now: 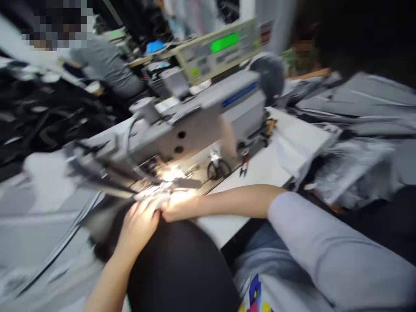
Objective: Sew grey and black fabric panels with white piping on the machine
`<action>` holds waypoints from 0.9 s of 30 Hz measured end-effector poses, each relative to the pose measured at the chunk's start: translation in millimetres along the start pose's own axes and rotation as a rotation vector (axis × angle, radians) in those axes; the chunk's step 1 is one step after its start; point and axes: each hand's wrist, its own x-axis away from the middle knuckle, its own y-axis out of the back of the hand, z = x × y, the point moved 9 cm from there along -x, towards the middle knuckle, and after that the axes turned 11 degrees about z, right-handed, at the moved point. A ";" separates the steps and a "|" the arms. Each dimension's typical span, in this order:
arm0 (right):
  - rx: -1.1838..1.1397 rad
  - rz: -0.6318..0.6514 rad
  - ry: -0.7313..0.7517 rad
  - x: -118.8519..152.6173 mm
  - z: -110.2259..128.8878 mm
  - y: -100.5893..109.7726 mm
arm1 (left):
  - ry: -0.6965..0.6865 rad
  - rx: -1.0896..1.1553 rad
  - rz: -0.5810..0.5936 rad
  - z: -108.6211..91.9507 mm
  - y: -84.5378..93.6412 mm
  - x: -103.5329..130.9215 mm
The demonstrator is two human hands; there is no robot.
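Note:
A sewing machine (198, 130) stands in front of me, its lamp glaring on the needle area. Dark cloth (182, 264) hangs from the machine bed toward my lap. My left hand (141, 219) grips the cloth's upper edge near the needle, its fingers bent over it. Right beside it, my right hand (178, 208) is closed at the same edge, just below the needle area. Glare and motion blur hide the fingertips and the exact spot under the presser foot. Scissors (218, 168) with dark handles lie on the bed behind my right wrist.
Small red-handled snips (244, 162) lie right of the scissors. A control panel (224, 50) with a green display tops the machine. Grey cloth pieces (364, 99) and a clear plastic bag (354, 173) are at right. Pale fabric (42, 242) covers the left. Another person (104, 63) sits beyond.

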 end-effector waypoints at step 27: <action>0.132 0.211 -0.069 11.7 -5.1 -57.0 | -0.039 -0.044 0.091 -9.8 -18.5 -16.3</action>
